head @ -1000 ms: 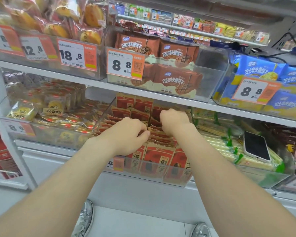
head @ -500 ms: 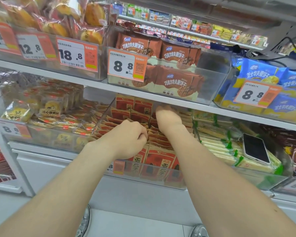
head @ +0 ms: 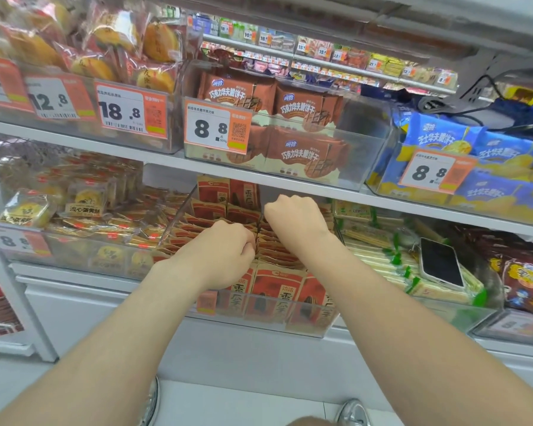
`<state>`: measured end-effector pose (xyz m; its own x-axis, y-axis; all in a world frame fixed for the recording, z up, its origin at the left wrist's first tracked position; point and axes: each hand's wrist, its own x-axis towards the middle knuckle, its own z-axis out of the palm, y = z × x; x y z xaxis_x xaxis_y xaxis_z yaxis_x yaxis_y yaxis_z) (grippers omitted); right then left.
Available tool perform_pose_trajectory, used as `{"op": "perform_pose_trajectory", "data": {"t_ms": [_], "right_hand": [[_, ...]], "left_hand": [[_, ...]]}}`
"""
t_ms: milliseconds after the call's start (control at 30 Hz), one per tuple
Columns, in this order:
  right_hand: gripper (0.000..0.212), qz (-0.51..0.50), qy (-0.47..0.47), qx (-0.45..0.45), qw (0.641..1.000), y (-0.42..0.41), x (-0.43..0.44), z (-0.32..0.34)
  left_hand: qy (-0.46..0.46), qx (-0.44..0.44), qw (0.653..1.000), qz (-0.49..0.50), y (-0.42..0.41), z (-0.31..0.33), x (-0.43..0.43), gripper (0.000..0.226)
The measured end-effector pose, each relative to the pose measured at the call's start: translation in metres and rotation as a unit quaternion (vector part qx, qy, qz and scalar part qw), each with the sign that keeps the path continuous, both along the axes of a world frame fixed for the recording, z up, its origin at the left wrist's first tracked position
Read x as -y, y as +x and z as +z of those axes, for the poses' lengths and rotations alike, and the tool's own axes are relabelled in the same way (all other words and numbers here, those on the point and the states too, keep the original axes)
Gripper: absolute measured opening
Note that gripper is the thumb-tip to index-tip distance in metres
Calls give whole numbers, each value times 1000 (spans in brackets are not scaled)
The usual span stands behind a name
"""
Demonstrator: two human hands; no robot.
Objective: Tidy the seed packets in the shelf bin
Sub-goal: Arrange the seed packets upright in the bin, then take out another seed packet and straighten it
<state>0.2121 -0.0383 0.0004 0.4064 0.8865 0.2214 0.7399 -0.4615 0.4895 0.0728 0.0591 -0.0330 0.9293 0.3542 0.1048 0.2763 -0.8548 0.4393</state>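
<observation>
Store shelving holds the shelf bin (head: 268, 321) at six o'clock, its seed packets (head: 277, 281) likely light, crinkly, best pinched by top edges; the left hand (head: 225, 256) grips some, the right hand (head: 296, 216), at one o'clock, I cannot tell.

Bright, even overhead store light, no hard shadows; the seed packets (head: 277, 281) sit in soft shade under the upper shelf (head: 154, 156). Glare streaks the clear bin fronts (head: 366, 155) and wrappers (head: 111, 32). Shelf lines bow at the edges — far shelves (head: 320, 66) look soft, slightly blurred.
</observation>
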Motion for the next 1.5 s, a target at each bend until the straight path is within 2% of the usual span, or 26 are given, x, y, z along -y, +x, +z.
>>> {"op": "perform_pose_trajectory", "data": {"t_ms": [100,167,233,300,400,600,700,833,900,967,1067,1167,1233,1300,1400,1433,1500], "right_hand": [[18,29,18,22,999,-12,22,4],[26,32,29,25,999,-19,35,6],[37,67,79,40,994,-11,43,2],[35,78,90,63,991,-5,45,2],[19,90,46,58,993,-2,40,4],[28,21,-35,16,999,5,13,3],[23,44,-58,44,996,8,4,3],[14,100,-18,99,990,7,-3,-1],[29,144,29,112,983,11,-2,-9],[31,170,75,106,977,9,6,-14],[11,212,169,108,956,3,22,-17],[31,226,269,107,930,-6,33,-14],[30,217,320,102,917,-16,38,-5],[22,199,356,88,909,-28,42,6],[16,198,435,-18,878,-47,49,25],[18,212,469,-82,854,-53,52,31],[20,235,555,-209,771,-64,63,43]], "left_hand": [[13,26,999,18,-4,3,1,33],[25,49,998,35,-8,7,3,31],[31,63,996,47,-9,9,5,31],[32,63,996,54,-10,9,5,32],[33,54,996,58,-6,8,1,34],[36,43,994,88,4,3,-12,43],[47,25,995,80,9,0,-15,34],[63,-14,996,64,15,-5,-15,31],[64,-11,996,68,16,-6,-17,31],[59,-6,996,69,14,-6,-17,30],[51,16,996,67,11,-4,-13,29],[30,82,994,61,7,1,-6,31],[0,159,986,42,3,8,2,33],[-35,242,970,17,2,17,13,26],[-96,341,935,9,-3,36,32,25],[-108,369,923,9,-5,41,37,25],[-133,417,899,6,-7,50,48,25]]}}
